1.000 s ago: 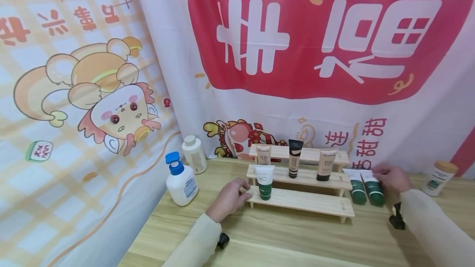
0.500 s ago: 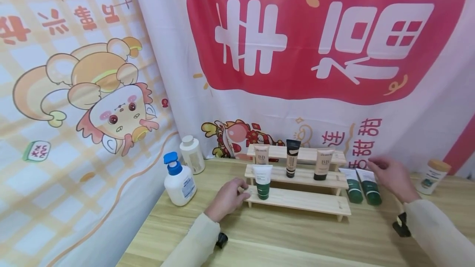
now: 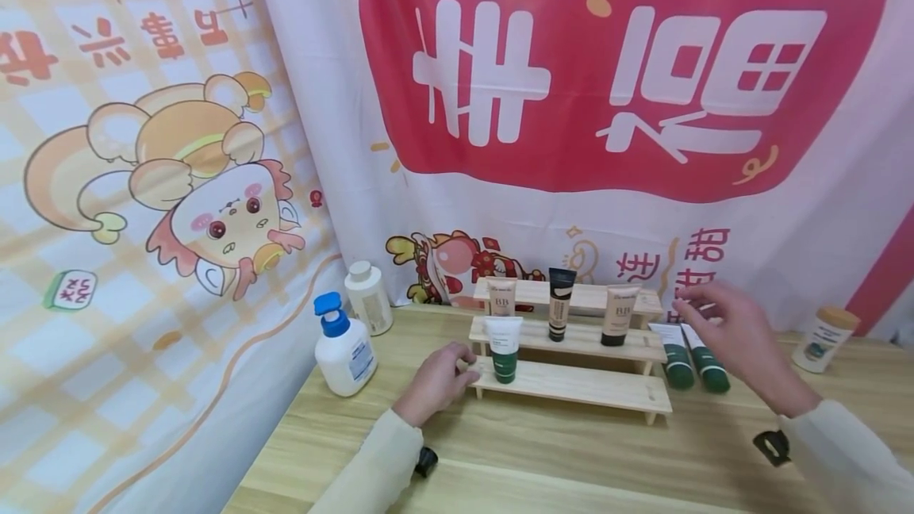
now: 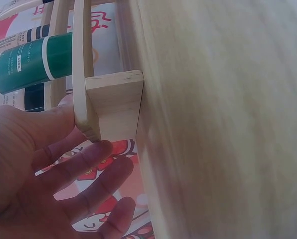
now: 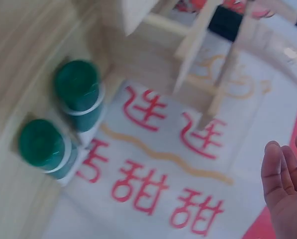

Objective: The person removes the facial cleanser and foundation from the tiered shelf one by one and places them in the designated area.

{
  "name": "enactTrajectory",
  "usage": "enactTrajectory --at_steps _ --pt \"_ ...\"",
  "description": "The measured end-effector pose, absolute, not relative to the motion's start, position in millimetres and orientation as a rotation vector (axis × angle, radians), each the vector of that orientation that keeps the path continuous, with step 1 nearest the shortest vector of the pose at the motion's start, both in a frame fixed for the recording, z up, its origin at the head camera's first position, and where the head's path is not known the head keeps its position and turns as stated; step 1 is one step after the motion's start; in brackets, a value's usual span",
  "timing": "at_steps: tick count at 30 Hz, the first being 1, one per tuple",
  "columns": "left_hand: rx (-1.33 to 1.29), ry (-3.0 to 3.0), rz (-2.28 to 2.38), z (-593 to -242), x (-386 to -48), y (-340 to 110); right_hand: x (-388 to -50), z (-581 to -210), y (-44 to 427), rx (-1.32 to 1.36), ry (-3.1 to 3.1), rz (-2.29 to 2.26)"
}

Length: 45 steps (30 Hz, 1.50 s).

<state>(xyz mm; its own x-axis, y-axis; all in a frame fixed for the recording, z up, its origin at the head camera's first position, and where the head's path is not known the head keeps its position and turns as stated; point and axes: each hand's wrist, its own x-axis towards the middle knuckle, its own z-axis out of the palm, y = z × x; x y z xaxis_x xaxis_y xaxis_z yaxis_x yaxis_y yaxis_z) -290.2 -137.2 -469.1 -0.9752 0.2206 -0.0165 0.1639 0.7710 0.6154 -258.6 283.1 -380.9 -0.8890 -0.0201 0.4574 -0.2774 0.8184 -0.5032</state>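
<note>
L grip (image 3: 441, 377) pinches wooden rack (image 3: 593, 389) at L end; R grip (image 3: 739, 335), loosely spread, empty, near green-white tubes (image 3: 678, 371) just R of rack: prob. light, squeezable; best held mid-body.

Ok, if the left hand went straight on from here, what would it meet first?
The pale wooden three-step stand; the left hand appears to be touching its lowest step's left end, leaving little free way.

My head view looks forward and down.
My wrist views, close and tilted, share its stepped pale-wood rack (image 3: 589, 337).
</note>
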Motion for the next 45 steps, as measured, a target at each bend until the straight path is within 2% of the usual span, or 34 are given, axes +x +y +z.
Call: enactTrajectory --at_steps 7,15,27,36,45 --pt "0.340 2.884 0.975 -469.9 -289.0 -137.8 -243.8 -368.9 255.3 0.398 -2.433 0.764" --pt "0.364 2.894 0.997 -465.0 -285.1 -137.7 -243.8 -378.3 193.2 0.725 -2.221 0.786" --pt "0.349 2.870 1.006 -463.9 -286.0 -137.4 -263.2 -408.4 112.0 0.849 -2.353 1.005" --pt "0.389 2.902 0.974 -465.6 -287.1 -138.1 -272.8 -434.7 87.9 0.854 -2.246 1.086" --pt "0.390 2.909 0.988 -469.0 -288.5 -139.2 -259.4 -436.1 91.9 0.831 -2.113 1.115"
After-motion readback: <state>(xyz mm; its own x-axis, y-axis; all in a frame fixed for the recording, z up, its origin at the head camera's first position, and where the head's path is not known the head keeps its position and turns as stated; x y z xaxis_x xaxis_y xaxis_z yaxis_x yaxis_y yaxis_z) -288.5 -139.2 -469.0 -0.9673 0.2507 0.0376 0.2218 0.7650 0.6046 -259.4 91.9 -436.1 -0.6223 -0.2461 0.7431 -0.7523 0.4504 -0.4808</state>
